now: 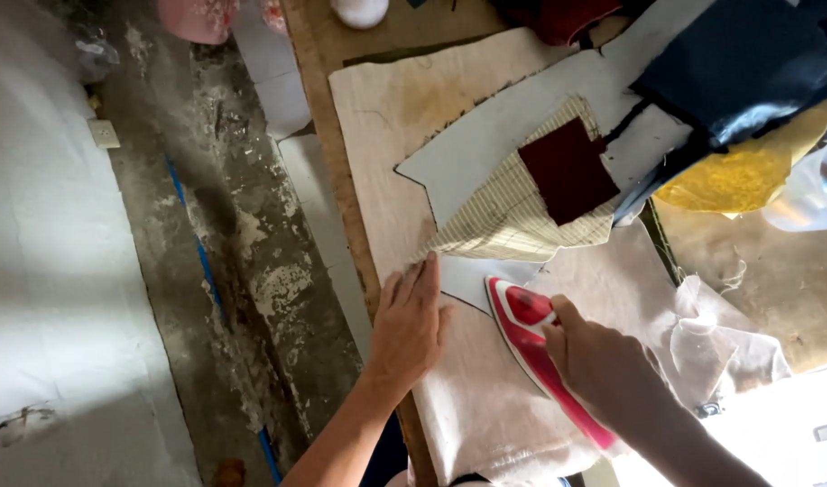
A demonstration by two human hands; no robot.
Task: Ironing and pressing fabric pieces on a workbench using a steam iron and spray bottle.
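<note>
- A wooden table (pixel 328 135) runs up the middle of the view, its top covered by a pale cloth pad (pixel 386 117) with brownish stains.
- To its left lies a rough concrete floor (pixel 224 234), patchy and flaking, with one blue line running along it; a white sheet (pixel 43 271) covers the far left.
- One red iron (pixel 531 347) stands flat on the pad near the table's front edge, its tip towards the fabric pieces.
- The right hand (pixel 603 361) is clamped round the iron's handle.
- The left hand (pixel 411 325) lies flat and spread on the pad, fingers together, touching the corner of the striped piece; the two hands are apart, the iron between them.
- Fabric pieces, stacked: one white piece (pixel 494 144) at the bottom, one cream striped piece (pixel 512 216) on it, one dark red square (pixel 567 169) on top.
- At the far right, one dark blue cloth (pixel 747 63) overlaps one yellow cloth (pixel 738 176).
- One thin translucent piece (pixel 729 334) lies crumpled just right of the iron.
</note>
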